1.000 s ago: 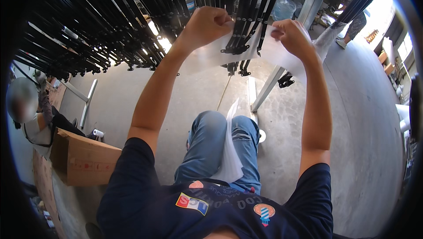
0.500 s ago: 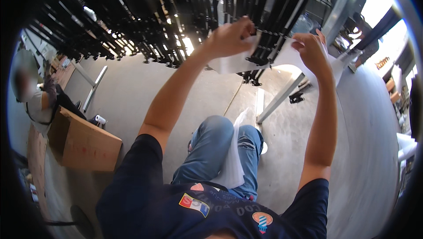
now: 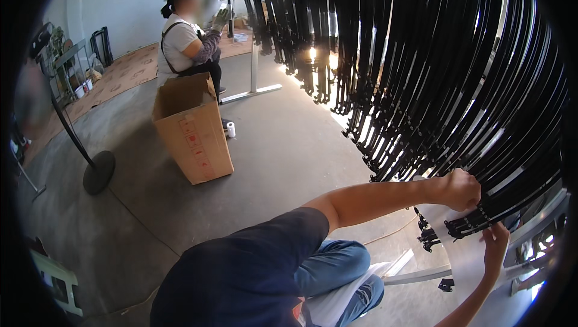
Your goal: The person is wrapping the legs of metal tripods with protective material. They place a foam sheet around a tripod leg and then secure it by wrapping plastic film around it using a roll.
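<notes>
Swung leftward, the view now takes in a co-worker behind a cardboard box. Left hand, fisted, grips hanging black straps (exact hold hidden). Right hand, fingers extended, presses a white sheet beneath them.

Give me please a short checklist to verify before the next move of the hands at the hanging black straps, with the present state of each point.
1. Left hand closed on the black straps: ok, the fist is at the strap ends.
2. Right hand on the clear plastic sheet: ok, the fingers lie against it.
3. Sheet lies under the strap ends: ok, it hangs just below them.
4. Firmness of each grip: cannot tell.
5. Straps hang untangled: cannot tell, they overlap densely.
6. Other person away from the hands: ok, working far off behind the cardboard box.
</notes>
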Available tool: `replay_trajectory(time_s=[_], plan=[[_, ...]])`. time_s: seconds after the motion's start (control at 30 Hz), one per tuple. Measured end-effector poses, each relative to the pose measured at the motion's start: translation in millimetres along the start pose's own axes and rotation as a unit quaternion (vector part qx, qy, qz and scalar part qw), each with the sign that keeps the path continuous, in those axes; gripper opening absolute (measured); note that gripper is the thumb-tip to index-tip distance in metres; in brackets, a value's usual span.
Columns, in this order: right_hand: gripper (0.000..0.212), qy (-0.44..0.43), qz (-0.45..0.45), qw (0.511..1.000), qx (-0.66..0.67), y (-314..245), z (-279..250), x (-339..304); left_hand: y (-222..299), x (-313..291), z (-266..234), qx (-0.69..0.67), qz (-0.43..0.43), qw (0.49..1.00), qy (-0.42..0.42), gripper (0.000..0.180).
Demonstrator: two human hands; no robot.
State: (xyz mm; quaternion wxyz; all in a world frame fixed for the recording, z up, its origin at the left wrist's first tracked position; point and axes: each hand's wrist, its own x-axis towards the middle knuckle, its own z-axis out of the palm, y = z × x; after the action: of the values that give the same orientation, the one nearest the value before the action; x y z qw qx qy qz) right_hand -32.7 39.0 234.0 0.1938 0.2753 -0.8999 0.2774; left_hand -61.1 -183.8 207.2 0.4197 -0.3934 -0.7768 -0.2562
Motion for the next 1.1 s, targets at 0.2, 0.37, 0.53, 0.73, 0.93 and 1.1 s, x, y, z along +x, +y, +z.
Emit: replay_trajectory(time_s=[0.2, 0.37, 0.53, 0.73, 0.93, 1.1], plan=[[0.015, -0.027, -0.04, 0.996, 0.079, 0, -3, 2, 22, 1, -16, 0.074, -0.013, 0.996, -0.039, 0.018], [0.014, -0.04, -0.051, 0.994, 0.093, -2, -1, 5, 60, 4, -24, -0.407, -0.338, 0.834, -0.154, 0.017], [0.012, -0.029, -0.012, 0.996, 0.08, 9, -5, 0, 90, -10, 32, -0.388, -0.323, 0.849, 0.156, 0.011], [0.022, 0.104, -0.153, 0.983, -0.011, 58, -7, -23, 107, -18, 100, -0.32, -0.221, 0.87, 0.303, 0.012], [0.014, -0.028, -0.084, 0.996, 0.018, 0, -4, 16, 89, -37, 84, -0.024, -0.183, 0.948, 0.259, 0.044], [0.012, -0.014, -0.051, 0.994, 0.1, 2, -16, 4, 91, -21, 94, -0.051, -0.179, 0.937, 0.294, 0.058]])
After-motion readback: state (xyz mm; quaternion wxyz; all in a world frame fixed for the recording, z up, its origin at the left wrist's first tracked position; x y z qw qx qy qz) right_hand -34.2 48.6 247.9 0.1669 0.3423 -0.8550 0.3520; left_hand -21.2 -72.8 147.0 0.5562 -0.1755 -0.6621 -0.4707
